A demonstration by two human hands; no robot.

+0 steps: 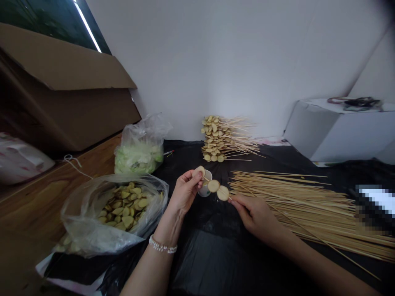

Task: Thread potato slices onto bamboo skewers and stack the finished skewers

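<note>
Three thin, pale yellow slices [213, 186], two side by side and one farther along, lined a slender wooden skewer [230, 198] held aslant.

The slices [214, 186] are pale yellow with thin brown edges, the pile of sticks [293, 205] is yellowy tan, and the sheet [210, 246] under them is shiny black. The cup [204, 193] is white with a little green on it, the bracelet [163, 246] has white beads, and the leafy stuff [138, 158] is light green in a see-through bag [152, 125]. The big box [74, 115] is plain brown, the wall [247, 53] is plain greyish white, and the wood [33, 201] is brown with darker streaks.
</note>
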